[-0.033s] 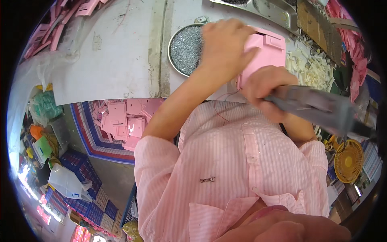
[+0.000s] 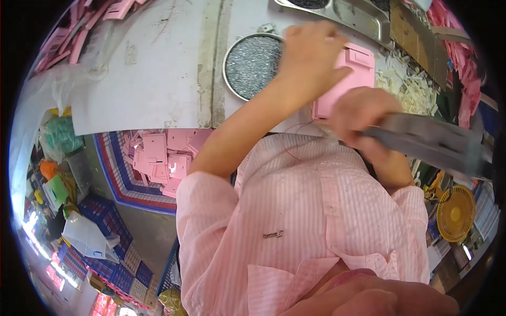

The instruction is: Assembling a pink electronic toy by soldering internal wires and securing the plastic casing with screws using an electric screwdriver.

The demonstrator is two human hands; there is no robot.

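A flat pink plastic casing lies on the table in front of me. My left hand is over its upper left side, thumb stretched out apart from the bent fingers; the fingertips are blurred. My right hand grips a long grey electric screwdriver over the casing's lower right corner. Motion smears the tool, and its tip is hidden by the hand. Just left of my left hand stands a round metal dish full of small silver screws.
Small cream plastic pieces lie in a heap right of the casing. A metal tray stands at the back. A basket of pink parts sits below the table's left edge. A yellow basket is at the right.
My left hand has moved right, away from the dish and further over the casing. My right hand and the screwdriver have shifted slightly right.
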